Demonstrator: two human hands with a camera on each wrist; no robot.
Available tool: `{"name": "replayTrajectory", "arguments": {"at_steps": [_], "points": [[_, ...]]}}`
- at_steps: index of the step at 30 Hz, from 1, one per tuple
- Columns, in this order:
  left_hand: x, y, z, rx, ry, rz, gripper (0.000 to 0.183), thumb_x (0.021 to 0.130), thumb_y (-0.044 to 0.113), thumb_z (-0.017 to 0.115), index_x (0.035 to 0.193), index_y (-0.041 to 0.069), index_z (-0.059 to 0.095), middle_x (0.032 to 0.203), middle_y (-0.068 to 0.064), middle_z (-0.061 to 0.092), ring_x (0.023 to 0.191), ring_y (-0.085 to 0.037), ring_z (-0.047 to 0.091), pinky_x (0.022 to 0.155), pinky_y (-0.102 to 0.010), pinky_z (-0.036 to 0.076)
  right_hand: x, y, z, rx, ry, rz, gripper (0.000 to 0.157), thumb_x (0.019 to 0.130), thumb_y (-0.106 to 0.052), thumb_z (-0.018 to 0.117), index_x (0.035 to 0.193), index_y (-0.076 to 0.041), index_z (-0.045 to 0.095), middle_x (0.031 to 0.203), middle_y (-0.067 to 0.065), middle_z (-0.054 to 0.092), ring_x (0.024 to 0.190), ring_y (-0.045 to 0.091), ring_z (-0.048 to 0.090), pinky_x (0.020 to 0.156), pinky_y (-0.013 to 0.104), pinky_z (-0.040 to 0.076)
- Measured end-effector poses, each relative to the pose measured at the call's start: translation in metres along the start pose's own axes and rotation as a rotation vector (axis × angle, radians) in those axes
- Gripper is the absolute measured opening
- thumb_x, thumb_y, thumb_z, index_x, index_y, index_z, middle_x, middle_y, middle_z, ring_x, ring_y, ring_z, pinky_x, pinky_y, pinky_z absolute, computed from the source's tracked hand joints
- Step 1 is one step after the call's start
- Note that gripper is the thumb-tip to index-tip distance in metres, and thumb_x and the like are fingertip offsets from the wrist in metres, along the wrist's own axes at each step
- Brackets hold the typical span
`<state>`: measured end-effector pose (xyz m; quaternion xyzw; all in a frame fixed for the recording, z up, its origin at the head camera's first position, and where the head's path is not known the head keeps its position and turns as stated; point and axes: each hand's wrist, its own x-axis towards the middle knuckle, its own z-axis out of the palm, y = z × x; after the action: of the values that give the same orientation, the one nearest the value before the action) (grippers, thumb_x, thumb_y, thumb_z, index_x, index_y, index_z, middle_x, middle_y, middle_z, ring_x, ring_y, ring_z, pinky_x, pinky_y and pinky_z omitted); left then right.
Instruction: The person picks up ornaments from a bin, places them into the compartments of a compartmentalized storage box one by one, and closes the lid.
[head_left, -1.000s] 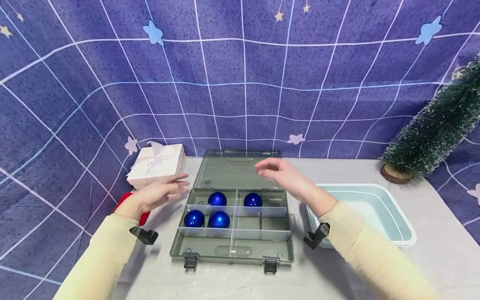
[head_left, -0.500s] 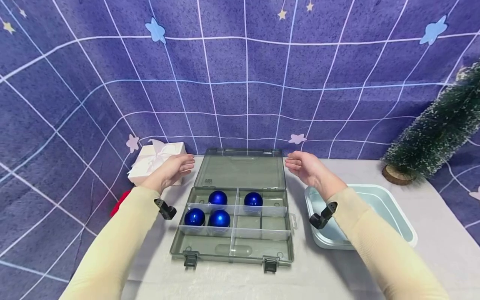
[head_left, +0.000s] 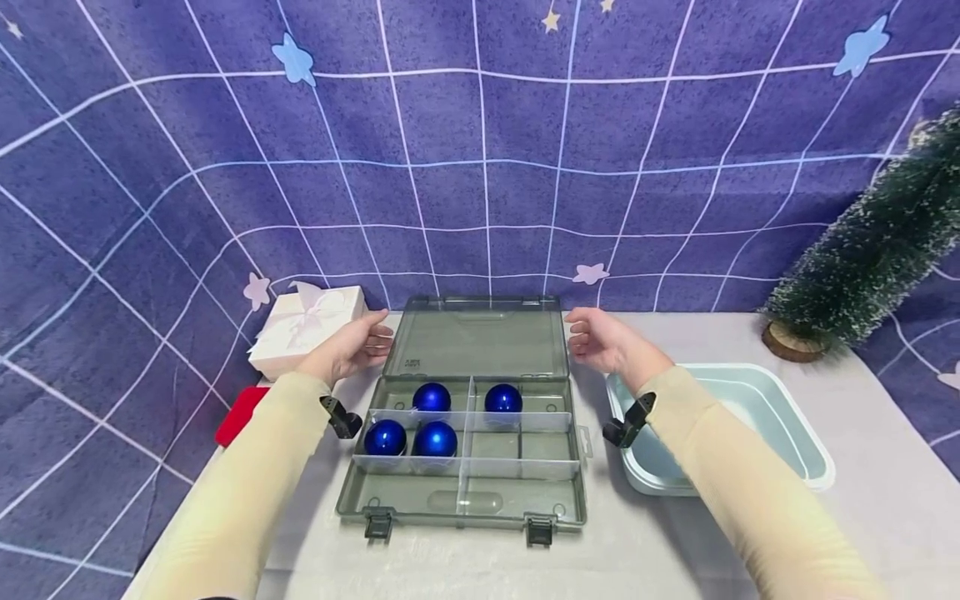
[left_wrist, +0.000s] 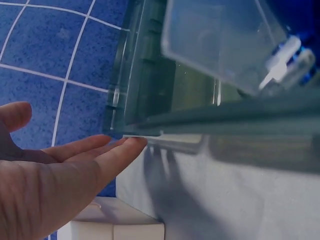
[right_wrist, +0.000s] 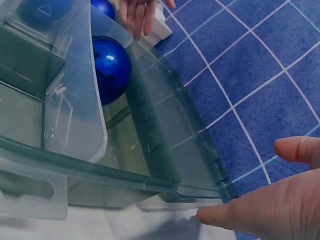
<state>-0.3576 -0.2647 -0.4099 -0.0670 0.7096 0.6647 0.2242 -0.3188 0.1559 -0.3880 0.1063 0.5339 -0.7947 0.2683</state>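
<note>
A grey translucent compartment box (head_left: pixel 525 493) stands in front of me, its lid (head_left: pixel 480 337) folded back flat towards the curtain. Inside sit several shiny blue balls: two in the left middle compartments, such as this ball (head_left: pixel 386 437), one ball (head_left: pixel 431 402) at the back left, and one ball (head_left: pixel 503 401) at the back right. My left hand (head_left: pixel 351 346) is beside the lid's left edge, fingertips right at it in the left wrist view. Opposite, my right hand (head_left: pixel 602 340) is beside the right edge, thumb raised, fingers near the lid's underside. Neither hand holds anything.
A pale blue basin (head_left: pixel 813 467) stands on the right, partly under my right forearm. A small snowy tree (head_left: pixel 862 250) is at the far right. On the left are a white ribboned gift box (head_left: pixel 300 325) and a red item (head_left: pixel 242 414). A purple-blue curtain (head_left: pixel 480 192) hangs behind.
My right hand has moved right from over the lid to beside its right edge. My left hand has moved forward and right, from near the gift box to the lid's left edge.
</note>
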Motion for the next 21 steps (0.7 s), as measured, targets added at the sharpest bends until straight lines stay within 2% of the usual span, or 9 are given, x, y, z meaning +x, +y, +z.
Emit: {"name": "replayTrajectory", "arguments": {"at_steps": [2, 5, 7, 9, 12, 16, 17, 19, 21], "points": [[0.002, -0.003, -0.003, 0.012, -0.008, -0.004, 0.083, 0.102, 0.054, 0.050, 0.142, -0.017, 0.038, 0.120, -0.020, 0.053, 0.106, -0.023, 0.056, 0.095, -0.035, 0.050, 0.003, 0.002, 0.003, -0.051, 0.014, 0.025, 0.017, 0.100, -0.015, 0.038, 0.110, -0.003, 0.033, 0.090, 0.003, 0.031, 0.087, 0.015, 0.039, 0.100, 0.027, 0.034], [0.002, -0.002, -0.002, 0.017, 0.002, -0.020, 0.086, 0.102, 0.058, 0.045, 0.143, -0.017, 0.037, 0.122, -0.020, 0.051, 0.103, -0.022, 0.056, 0.096, -0.035, 0.049, 0.008, 0.005, 0.005, -0.096, 0.020, 0.049, 0.053, 0.098, -0.017, 0.038, 0.142, 0.006, 0.020, 0.108, 0.009, 0.032, 0.124, 0.025, 0.031, 0.120, 0.039, 0.014], [-0.006, 0.002, 0.006, 0.022, 0.047, -0.040, 0.087, 0.103, 0.059, 0.037, 0.147, -0.016, 0.032, 0.127, -0.020, 0.048, 0.107, -0.022, 0.055, 0.103, -0.037, 0.045, 0.010, 0.006, 0.005, -0.110, 0.026, 0.057, 0.069, 0.098, -0.018, 0.037, 0.153, 0.009, 0.007, 0.127, 0.019, 0.036, 0.141, 0.031, 0.021, 0.122, 0.041, 0.010], [-0.009, 0.005, 0.010, -0.003, 0.064, -0.051, 0.084, 0.103, 0.059, 0.035, 0.144, -0.014, 0.036, 0.129, -0.021, 0.046, 0.108, -0.024, 0.054, 0.107, -0.040, 0.041, 0.011, 0.007, 0.004, -0.114, 0.027, 0.061, 0.077, 0.097, -0.019, 0.036, 0.157, 0.010, -0.003, 0.150, 0.028, 0.023, 0.150, 0.033, 0.008, 0.123, 0.042, 0.007], [-0.013, 0.007, 0.013, -0.047, 0.083, -0.062, 0.079, 0.104, 0.059, 0.034, 0.141, -0.010, 0.040, 0.132, -0.022, 0.045, 0.113, -0.028, 0.053, 0.113, -0.044, 0.035, 0.011, 0.006, 0.004, -0.112, 0.031, 0.063, 0.079, 0.097, -0.019, 0.035, 0.157, 0.009, -0.006, 0.165, 0.028, 0.003, 0.153, 0.035, 0.002, 0.123, 0.042, 0.006], [-0.014, 0.008, 0.012, -0.087, 0.079, -0.058, 0.085, 0.104, 0.060, 0.033, 0.149, -0.012, 0.032, 0.145, -0.028, 0.038, 0.126, -0.035, 0.046, 0.117, -0.045, 0.030, 0.008, 0.004, 0.006, -0.107, 0.037, 0.052, 0.075, 0.097, -0.018, 0.036, 0.158, 0.008, 0.000, 0.162, 0.025, 0.011, 0.151, 0.033, 0.008, 0.123, 0.043, 0.009], [-0.014, 0.008, 0.012, -0.094, 0.080, -0.053, 0.087, 0.103, 0.060, 0.033, 0.151, -0.013, 0.028, 0.149, -0.030, 0.036, 0.130, -0.036, 0.044, 0.117, -0.046, 0.030, 0.007, 0.004, 0.006, -0.110, 0.038, 0.045, 0.069, 0.097, -0.018, 0.036, 0.155, 0.007, 0.011, 0.154, 0.025, 0.028, 0.147, 0.032, 0.020, 0.121, 0.041, 0.013], [-0.014, 0.008, 0.011, -0.099, 0.078, -0.038, 0.091, 0.103, 0.061, 0.032, 0.154, -0.013, 0.022, 0.153, -0.032, 0.031, 0.135, -0.037, 0.039, 0.118, -0.046, 0.028, 0.004, 0.002, 0.007, -0.109, 0.037, 0.025, 0.042, 0.097, -0.016, 0.037, 0.133, 0.006, 0.041, 0.119, 0.016, 0.052, 0.122, 0.024, 0.046, 0.114, 0.036, 0.025], [-0.015, 0.010, 0.011, -0.107, 0.071, -0.019, 0.094, 0.102, 0.063, 0.033, 0.155, -0.013, 0.019, 0.156, -0.033, 0.027, 0.140, -0.039, 0.035, 0.119, -0.046, 0.027, 0.000, 0.000, 0.007, -0.103, 0.021, 0.001, 0.018, 0.098, -0.015, 0.037, 0.093, -0.005, 0.052, 0.082, 0.002, 0.050, 0.086, 0.014, 0.051, 0.097, 0.030, 0.034]]}}
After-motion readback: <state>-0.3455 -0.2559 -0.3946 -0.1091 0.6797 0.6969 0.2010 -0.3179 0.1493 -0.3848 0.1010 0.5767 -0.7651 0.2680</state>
